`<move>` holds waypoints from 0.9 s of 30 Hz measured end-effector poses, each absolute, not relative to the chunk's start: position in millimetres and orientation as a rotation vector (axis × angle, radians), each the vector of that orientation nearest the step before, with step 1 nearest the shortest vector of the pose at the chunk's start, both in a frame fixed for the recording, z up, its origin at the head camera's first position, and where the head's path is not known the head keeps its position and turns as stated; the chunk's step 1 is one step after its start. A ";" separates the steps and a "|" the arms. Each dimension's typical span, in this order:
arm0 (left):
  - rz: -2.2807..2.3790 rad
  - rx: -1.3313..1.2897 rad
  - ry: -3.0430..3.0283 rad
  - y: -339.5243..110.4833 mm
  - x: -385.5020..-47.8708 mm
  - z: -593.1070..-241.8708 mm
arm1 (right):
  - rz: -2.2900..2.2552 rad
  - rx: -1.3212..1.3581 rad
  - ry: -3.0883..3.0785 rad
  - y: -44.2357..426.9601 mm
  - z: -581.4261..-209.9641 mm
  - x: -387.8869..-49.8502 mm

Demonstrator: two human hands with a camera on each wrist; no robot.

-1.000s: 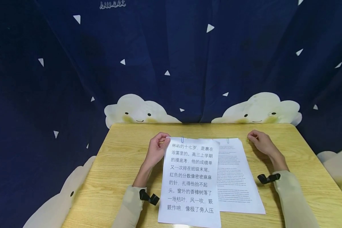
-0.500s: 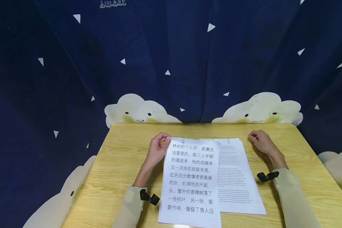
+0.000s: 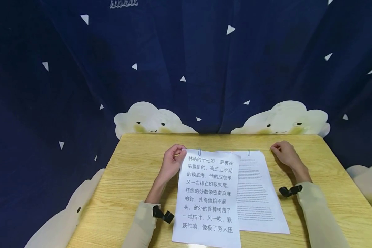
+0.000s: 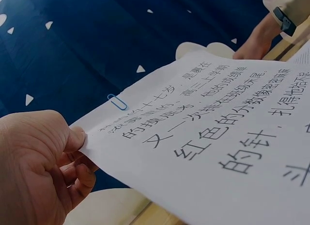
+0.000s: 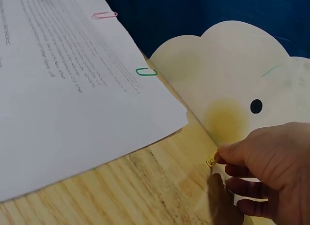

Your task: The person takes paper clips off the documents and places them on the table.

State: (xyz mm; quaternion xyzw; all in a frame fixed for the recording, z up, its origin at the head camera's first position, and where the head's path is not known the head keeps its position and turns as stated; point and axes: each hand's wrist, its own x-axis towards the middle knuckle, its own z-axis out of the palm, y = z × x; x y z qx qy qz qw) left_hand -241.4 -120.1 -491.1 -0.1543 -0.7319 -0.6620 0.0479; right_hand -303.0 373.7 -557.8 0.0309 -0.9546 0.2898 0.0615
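My left hand (image 3: 172,162) pinches the top left corner of a sheet with large Chinese print (image 3: 207,199); in the left wrist view that corner is raised, and a blue paper clip (image 4: 117,102) sits on its top edge. Beside it, partly under it, lies a stack with small print (image 3: 257,196). A green clip (image 5: 146,71) and a pink clip (image 5: 104,15) hold the stack's top edge in the right wrist view. Right of the stack, my right hand (image 5: 276,172) pinches a small yellow clip (image 5: 212,158) between thumb and finger, apart from the paper.
A light wooden table (image 3: 136,151) carries the papers. Behind it hangs a dark blue curtain (image 3: 198,51) with white triangles and smiling clouds. Each wrist wears a black strap with a small device.
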 end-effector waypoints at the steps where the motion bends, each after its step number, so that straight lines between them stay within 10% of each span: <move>1: -2.019 -0.469 -2.234 -120.0 -241.2 -490.9 | 0.873 0.083 -2.890 374.0 -558.1 -303.5; 27: -2.065 -0.458 -2.224 -118.5 -238.5 -488.3 | 0.834 0.004 -2.907 373.9 -561.1 -305.3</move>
